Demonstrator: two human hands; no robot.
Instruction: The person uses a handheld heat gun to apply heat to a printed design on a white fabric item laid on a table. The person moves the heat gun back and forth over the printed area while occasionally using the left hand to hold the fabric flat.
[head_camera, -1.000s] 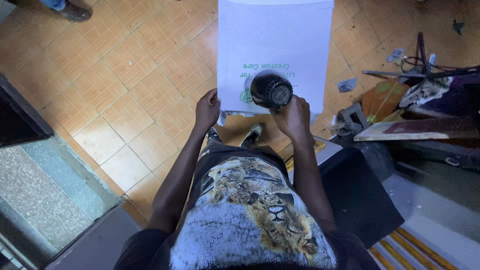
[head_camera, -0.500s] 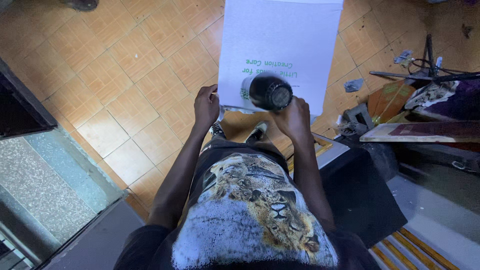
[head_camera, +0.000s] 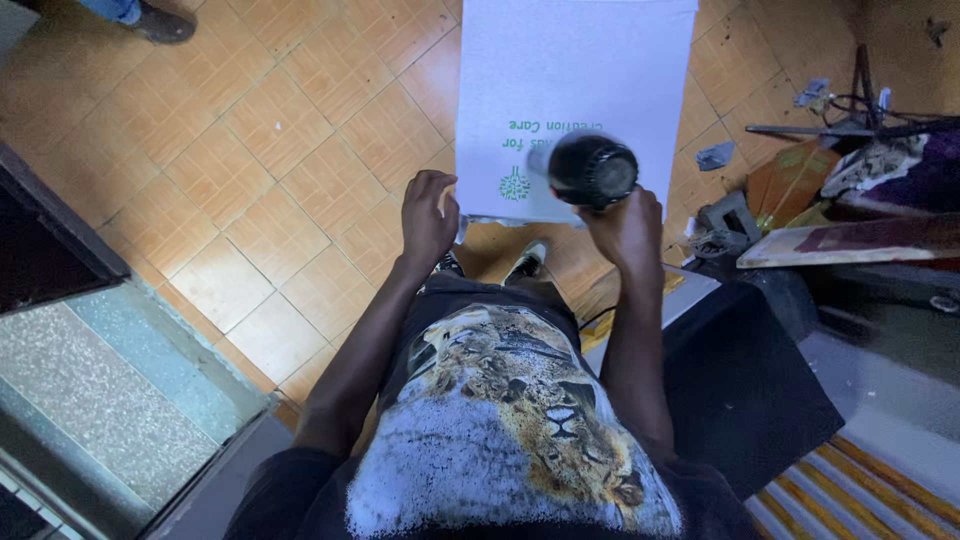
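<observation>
Right hand (head_camera: 628, 225): fingers clenched around the grip of a black heat gun (head_camera: 592, 168); round dark head of the tool faces up toward the camera, slightly blurred, and sits over the near edge of a white fabric panel (head_camera: 575, 80), toward its near right corner; whether the nozzle touches the fabric cannot be told.

Left hand (head_camera: 428, 215): fingers curled, tips resting at the near left corner of the white fabric panel; whether they pinch the edge or only press on it cannot be told; thumb side lies over the floor.

Fabric panel: white, flat, rectangular, carrying green printed lettering and a small round green emblem (head_camera: 515, 184) near its near edge; the emblem lies between the two hands; far edge runs out of frame at the top.

Under the near edge: the person's two shoes (head_camera: 530, 258) on an orange tiled floor (head_camera: 270, 140); person wears a dark shirt with a big-cat print (head_camera: 520, 400).

Surroundings: right of the panel, a clutter of frames, boards and scraps (head_camera: 840, 190), well apart from the left hand; black surface (head_camera: 745, 385) just beside the right forearm; another person's shoe (head_camera: 160, 22) at the far left corner of the floor; grey speckled ledge (head_camera: 90, 390) at near left.
</observation>
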